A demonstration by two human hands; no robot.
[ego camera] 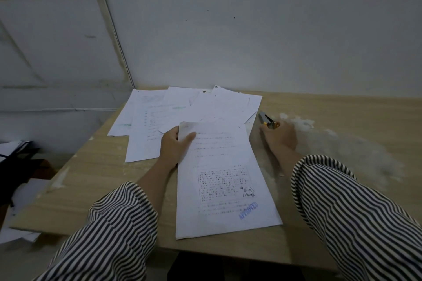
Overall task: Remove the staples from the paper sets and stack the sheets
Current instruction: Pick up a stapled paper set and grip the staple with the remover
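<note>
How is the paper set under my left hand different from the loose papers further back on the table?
The paper set lies alone near the table's front edge, gripped at its top corner by the left hand; the loose papers lie fanned and overlapping near the wall, untouched. The set bears a blue stamp; the papers show greenish marks. Both are white printed sheets.

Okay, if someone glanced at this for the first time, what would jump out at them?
Probably the printed paper set at the near middle of the table, gripped at its top-left corner by the left hand. Next, the right hand on a yellow-and-grey tool just right of it, and loose sheets fanned out behind.
</note>
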